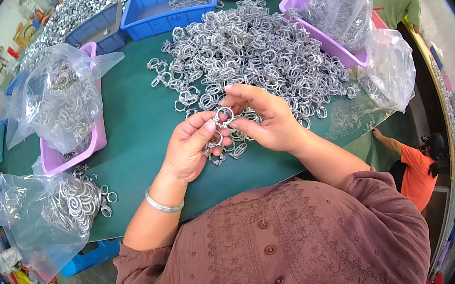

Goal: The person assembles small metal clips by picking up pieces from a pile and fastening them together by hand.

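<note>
at the near edge of the ring pile point(249, 43), the left hand point(187, 146) pinched a metal ring point(224, 123); whether the right hand point(267, 119) gripped too, i couldn't tell. a loosened pinch might have lost it among lookalikes.

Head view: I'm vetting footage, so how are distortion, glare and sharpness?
Head view: black fisheye border, straight edges bowing near it; head view: whitish glare on the rightmost clear bag; head view: left hand and right hand fairly sharp.

Open green tabletop point(131, 105) ahead-left, metal heap point(250, 51) (a tangle) blocking straight ahead, left lilac tray point(100, 134) beyond
</note>
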Demonstrator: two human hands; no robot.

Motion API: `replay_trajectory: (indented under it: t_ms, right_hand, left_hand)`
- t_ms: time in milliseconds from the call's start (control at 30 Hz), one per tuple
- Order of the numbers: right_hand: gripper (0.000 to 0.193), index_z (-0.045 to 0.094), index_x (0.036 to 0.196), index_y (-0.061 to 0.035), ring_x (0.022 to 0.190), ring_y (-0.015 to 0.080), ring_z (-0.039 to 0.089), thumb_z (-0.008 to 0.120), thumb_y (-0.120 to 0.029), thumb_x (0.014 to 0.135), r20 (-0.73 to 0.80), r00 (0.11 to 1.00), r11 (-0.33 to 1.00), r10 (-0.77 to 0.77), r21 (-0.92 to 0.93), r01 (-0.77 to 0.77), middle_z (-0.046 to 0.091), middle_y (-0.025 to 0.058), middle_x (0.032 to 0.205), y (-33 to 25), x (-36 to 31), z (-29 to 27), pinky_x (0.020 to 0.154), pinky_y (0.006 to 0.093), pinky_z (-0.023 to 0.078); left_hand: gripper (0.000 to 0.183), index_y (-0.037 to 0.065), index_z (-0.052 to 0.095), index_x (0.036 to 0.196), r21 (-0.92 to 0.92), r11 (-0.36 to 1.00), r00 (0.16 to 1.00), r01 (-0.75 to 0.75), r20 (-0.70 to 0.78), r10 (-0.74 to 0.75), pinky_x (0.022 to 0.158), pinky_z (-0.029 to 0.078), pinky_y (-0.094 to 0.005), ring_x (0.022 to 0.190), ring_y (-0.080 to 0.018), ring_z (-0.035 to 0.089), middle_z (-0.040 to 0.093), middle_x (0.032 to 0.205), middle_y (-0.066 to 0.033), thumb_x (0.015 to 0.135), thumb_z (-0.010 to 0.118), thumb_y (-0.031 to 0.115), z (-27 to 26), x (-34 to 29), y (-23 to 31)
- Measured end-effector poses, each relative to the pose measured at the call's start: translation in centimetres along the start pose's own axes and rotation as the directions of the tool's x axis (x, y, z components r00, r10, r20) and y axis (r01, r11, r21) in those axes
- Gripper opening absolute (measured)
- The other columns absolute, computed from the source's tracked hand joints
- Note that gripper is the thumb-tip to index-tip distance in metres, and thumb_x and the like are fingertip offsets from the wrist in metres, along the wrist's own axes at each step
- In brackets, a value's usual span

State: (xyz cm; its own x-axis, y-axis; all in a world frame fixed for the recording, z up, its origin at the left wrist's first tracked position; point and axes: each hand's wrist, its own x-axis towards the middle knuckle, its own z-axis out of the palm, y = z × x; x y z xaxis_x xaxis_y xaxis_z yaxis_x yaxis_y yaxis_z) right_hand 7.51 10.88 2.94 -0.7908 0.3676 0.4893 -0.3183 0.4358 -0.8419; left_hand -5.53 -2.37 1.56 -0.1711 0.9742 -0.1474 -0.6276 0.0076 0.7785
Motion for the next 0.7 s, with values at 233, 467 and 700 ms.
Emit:
replay_trajectory:
  t_ms: [233,467,700]
  right_hand:
    - [0.051,0.046,0.117,-0.0038,0.080,0.0178,0.059,0.062,0.005,0.070,-0.004,0.998,0.989,-0.059,-0.136,0.057,0.058,0.0099,0.094,-0.6,0.2,-0.1,0.072,0.0281,0.048]
    - [0.050,0.049,0.114,-0.0046,0.081,0.0197,0.059,0.066,0.001,0.066,0.091,0.991,0.981,-0.095,-0.162,0.109,0.058,0.0086,0.095,-1.0,0.6,-0.2,0.072,0.0300,0.048]
    - [0.021,0.058,0.089,-0.0061,0.087,0.0281,0.052,0.062,-0.013,0.070,-0.004,0.987,0.708,-0.158,-0.698,0.111,0.056,0.0081,0.090,1.7,3.7,-3.0,0.077,0.0392,0.037]
  left_hand:
    - [0.020,0.006,0.056,0.102,-0.030,0.999,0.999,-0.026,-0.031,0.026,0.055,0.043,-0.0215,0.073,-0.0112,0.058,0.061,0.086,-0.0041,0.088,0.050,0.018,0.2,0.1,-0.1]
    - [0.022,0.006,0.055,0.105,0.003,0.999,0.996,-0.040,-0.075,0.040,0.056,0.044,-0.0219,0.074,-0.0131,0.059,0.061,0.087,-0.0055,0.088,0.049,0.019,0.1,0.1,-0.3]
    - [0.029,0.002,0.047,0.112,-0.281,0.956,0.996,-0.080,0.025,0.091,0.059,0.047,-0.0275,0.086,-0.0230,0.057,0.054,0.101,-0.0143,0.088,0.045,0.019,-1.0,0.3,-0.1]
